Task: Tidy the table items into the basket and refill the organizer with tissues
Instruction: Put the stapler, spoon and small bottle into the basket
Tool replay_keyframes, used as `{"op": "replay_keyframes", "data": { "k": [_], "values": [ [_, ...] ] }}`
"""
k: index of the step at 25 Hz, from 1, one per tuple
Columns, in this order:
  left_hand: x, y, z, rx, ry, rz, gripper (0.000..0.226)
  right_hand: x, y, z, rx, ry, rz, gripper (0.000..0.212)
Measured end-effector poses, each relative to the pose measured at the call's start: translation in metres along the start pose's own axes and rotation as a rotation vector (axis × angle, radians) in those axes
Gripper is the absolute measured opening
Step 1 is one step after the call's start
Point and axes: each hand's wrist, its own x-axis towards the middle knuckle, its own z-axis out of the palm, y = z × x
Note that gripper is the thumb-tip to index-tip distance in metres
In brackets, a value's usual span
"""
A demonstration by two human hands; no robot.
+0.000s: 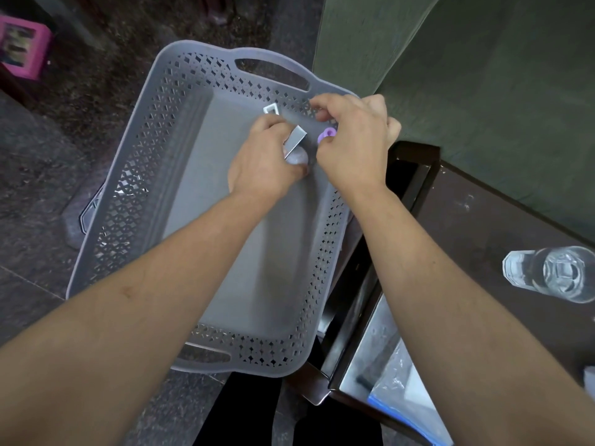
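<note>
Both your hands hover inside the grey basket [128, 175]: your left hand [264, 162] is closed around a small metal piece [295, 140], your right hand [351, 140] pinches a purple cap [325, 134].

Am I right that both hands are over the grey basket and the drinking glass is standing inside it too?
Not quite. In the head view, both the left hand and right hand are over the grey basket, but the drinking glass stands on the dark table, outside it.

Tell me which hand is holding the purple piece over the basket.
The right hand pinches the small purple piece; the left hand instead grips a silvery clip-like item. Both hover over the grey basket.
</note>
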Motion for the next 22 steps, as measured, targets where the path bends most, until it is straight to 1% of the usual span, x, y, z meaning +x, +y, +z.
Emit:
{"op": "replay_keyframes", "data": {
  "k": [1, 2, 5, 6, 8, 12, 14, 15, 17, 18, 19, 21, 22],
  "values": [
    [0.003, 0.000, -0.001, 0.035, 0.020, -0.014, 0.029, -0.001, 0.000, 0.000, 0.005, -0.001, 0.000, 0.063],
    [0.006, 0.000, -0.002, 0.060, 0.040, -0.034, 0.029, -0.002, -0.001, 0.001, 0.008, -0.003, -0.002, 0.061],
    [0.020, 0.002, -0.006, 0.097, 0.096, -0.091, 0.039, -0.005, -0.003, 0.001, 0.031, -0.011, -0.012, 0.054],
    [0.024, 0.004, -0.007, 0.101, 0.116, -0.091, 0.039, -0.005, -0.003, 0.001, 0.037, -0.013, -0.013, 0.051],
    [0.031, 0.009, -0.007, 0.082, 0.136, -0.058, 0.038, -0.005, -0.003, 0.001, 0.033, -0.008, -0.012, 0.047],
    [0.032, 0.009, -0.006, 0.033, 0.122, 0.021, 0.041, -0.005, -0.003, 0.000, 0.030, -0.017, -0.010, 0.044],
    [0.026, 0.003, -0.009, -0.026, 0.170, 0.044, 0.045, -0.005, -0.003, 0.000, 0.032, -0.015, -0.010, 0.044],
    [0.020, 0.001, -0.011, -0.065, 0.224, 0.044, 0.047, -0.005, -0.003, 0.000, 0.035, -0.011, -0.010, 0.046],
    [0.012, -0.009, -0.018, -0.176, 0.351, -0.006, 0.041, -0.006, -0.002, 0.000, 0.034, -0.006, -0.012, 0.048],
    [0.009, -0.015, -0.024, -0.227, 0.394, -0.062, 0.033, -0.006, -0.002, 0.000, 0.029, -0.008, -0.014, 0.049],
    [0.008, -0.022, -0.030, -0.238, 0.404, -0.125, 0.029, -0.006, -0.002, 0.000, 0.022, -0.014, -0.017, 0.048],
    [0.008, -0.037, -0.042, -0.108, 0.351, -0.204, 0.031, -0.006, -0.002, 0.001, 0.013, -0.020, -0.023, 0.045],
    [0.008, -0.045, -0.049, -0.020, 0.317, -0.200, 0.034, -0.005, -0.002, 0.001, 0.012, -0.018, -0.025, 0.044]
  ]
}}
